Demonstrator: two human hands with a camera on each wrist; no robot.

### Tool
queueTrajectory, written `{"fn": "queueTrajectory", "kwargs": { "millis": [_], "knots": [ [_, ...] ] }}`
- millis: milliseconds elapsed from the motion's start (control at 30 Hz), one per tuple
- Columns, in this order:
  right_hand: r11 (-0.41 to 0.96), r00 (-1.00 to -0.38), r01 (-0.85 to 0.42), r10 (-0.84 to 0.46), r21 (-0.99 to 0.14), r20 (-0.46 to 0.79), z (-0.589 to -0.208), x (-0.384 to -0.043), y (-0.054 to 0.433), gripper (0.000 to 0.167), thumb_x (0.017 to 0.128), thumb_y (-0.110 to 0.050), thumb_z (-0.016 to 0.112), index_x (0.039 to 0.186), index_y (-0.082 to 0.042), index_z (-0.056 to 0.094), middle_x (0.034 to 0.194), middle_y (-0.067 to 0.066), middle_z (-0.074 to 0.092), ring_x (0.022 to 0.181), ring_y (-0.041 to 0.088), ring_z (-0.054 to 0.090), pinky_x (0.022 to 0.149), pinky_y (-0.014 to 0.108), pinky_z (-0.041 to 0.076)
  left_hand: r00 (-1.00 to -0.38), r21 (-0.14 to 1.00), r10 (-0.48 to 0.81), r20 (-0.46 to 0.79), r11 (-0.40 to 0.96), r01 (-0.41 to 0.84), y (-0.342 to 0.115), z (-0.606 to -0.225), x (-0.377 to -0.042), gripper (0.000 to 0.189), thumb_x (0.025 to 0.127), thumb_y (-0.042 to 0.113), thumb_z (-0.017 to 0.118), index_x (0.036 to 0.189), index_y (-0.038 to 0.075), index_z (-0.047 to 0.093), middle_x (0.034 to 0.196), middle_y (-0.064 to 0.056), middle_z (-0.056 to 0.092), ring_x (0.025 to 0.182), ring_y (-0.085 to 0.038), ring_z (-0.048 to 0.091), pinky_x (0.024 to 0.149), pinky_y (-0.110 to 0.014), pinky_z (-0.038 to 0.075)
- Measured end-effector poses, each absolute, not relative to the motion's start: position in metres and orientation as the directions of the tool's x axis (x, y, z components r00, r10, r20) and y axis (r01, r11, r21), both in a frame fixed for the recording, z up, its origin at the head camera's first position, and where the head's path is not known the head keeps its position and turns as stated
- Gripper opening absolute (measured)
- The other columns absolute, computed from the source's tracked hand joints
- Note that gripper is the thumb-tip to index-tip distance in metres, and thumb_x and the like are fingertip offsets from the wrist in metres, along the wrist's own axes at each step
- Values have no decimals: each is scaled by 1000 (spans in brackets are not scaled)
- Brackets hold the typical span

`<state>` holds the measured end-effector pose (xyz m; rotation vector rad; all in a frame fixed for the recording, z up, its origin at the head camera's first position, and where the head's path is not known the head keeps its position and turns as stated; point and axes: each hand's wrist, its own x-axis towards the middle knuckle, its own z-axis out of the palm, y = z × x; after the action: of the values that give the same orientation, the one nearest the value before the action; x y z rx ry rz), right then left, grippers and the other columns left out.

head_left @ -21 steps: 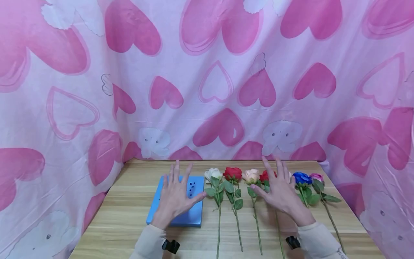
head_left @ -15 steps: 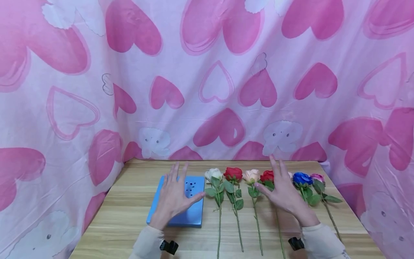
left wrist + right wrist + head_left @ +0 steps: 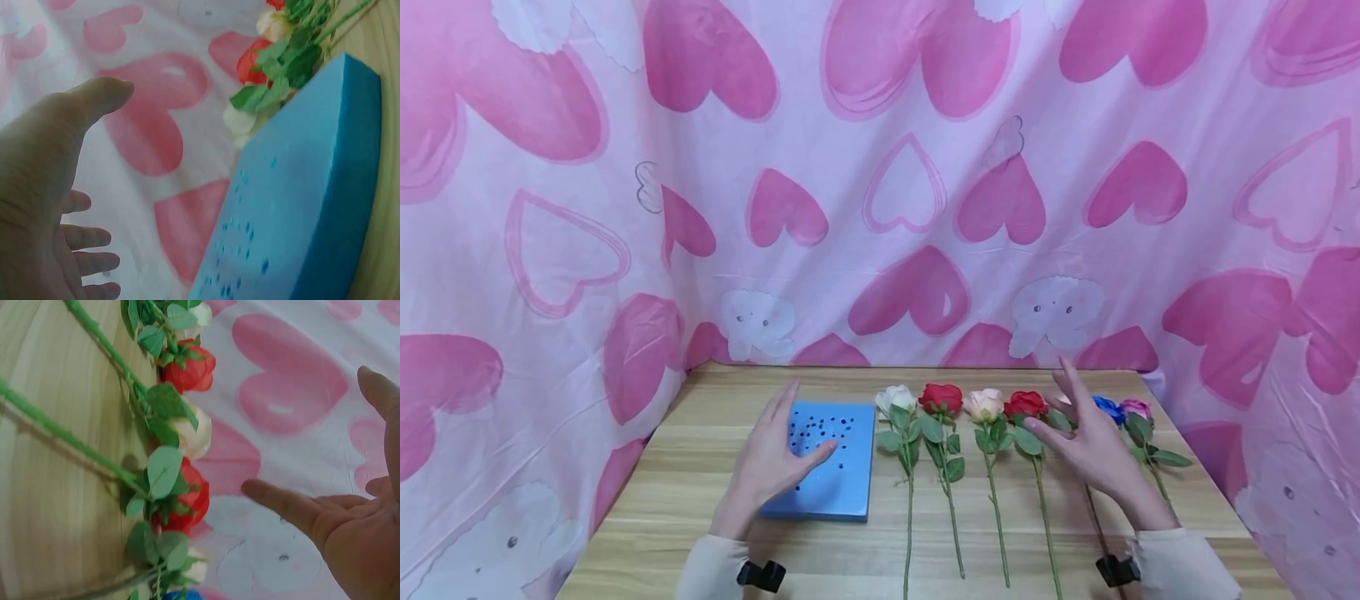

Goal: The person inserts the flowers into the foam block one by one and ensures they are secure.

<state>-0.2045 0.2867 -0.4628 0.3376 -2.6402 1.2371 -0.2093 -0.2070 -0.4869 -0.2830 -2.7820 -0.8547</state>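
My left hand [image 3: 769,467] hovers over the left part of a blue block [image 3: 827,487] whose top is dotted with small dark holes. Its fingers are extended, the thumb is spread, and nothing is held; the left wrist view shows it apart from the block [image 3: 294,181]. On the right, my right hand [image 3: 1093,450] is held above the flowers with fingers extended and nothing in them. Under and beside it lie a red rose [image 3: 1026,405] and a blue rose [image 3: 1107,408]. The hand partly hides a pale rose [image 3: 197,567] between those two.
Left of the red rose lie a white rose [image 3: 895,401], another red rose [image 3: 942,398] and a peach rose [image 3: 984,405], stems toward me. A pink rose [image 3: 1137,408] lies at the far right. A heart-patterned curtain [image 3: 895,208] borders the wooden table [image 3: 647,508].
My left hand has moved left, uncovering more of the holed block. My right hand has moved right, from over the red rose toward the blue one. The flowers lie as before.
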Motion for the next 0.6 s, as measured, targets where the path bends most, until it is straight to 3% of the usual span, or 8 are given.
{"fn": "queueTrajectory", "kwargs": {
  "millis": [67, 167, 300, 433, 600],
  "knots": [
    [586, -949, -302, -114, -752, 293, -464, -202, 294, 116, 102, -28, 85, 179, -42, -1, 179, 26, 32, 146, 47, 59, 91, 30, 67, -963, 541, 108, 247, 809, 229, -215, -489, -207, 119, 92, 69, 82, 178, 11, 24, 182, -20, 29, 164, -48, 36, 122, -75, 40],
    [480, -945, -324, -122, -815, 303, -467, -199, 305, 110, 103, -16, 83, 180, -35, 7, 177, 29, 34, 147, 24, 62, 96, 14, 58, -970, 547, 99, 224, 811, 209, -226, -493, -203, 120, 91, 63, 86, 177, 4, 25, 181, -24, 29, 163, -49, 35, 124, -72, 39],
    [352, -952, -307, -111, -884, 286, -469, -195, 319, 100, 104, -7, 80, 180, -22, 17, 173, 32, 39, 142, -4, 57, 105, 14, 53, -978, 545, 87, 189, 819, 178, -237, -497, -200, 121, 89, 54, 92, 174, -3, 28, 179, -27, 32, 163, -50, 35, 126, -68, 38],
    [297, -959, -283, -79, -912, 272, -470, -190, 332, 92, 105, -5, 78, 178, -8, 22, 170, 17, 51, 139, -8, 58, 106, 15, 53, -984, 539, 68, 167, 829, 149, -246, -499, -197, 117, 89, 52, 93, 172, -4, 33, 176, -29, 37, 161, -52, 38, 125, -68, 38],
    [132, -961, -275, -46, -952, 271, -472, -185, 347, 83, 104, 3, 74, 172, 7, 26, 156, -7, 64, 135, -6, 63, 103, 18, 56, -979, 515, 56, 198, 844, 153, -256, -503, -194, 112, 89, 51, 93, 168, -7, 39, 171, -32, 43, 156, -55, 44, 124, -70, 40]
  ]
}}
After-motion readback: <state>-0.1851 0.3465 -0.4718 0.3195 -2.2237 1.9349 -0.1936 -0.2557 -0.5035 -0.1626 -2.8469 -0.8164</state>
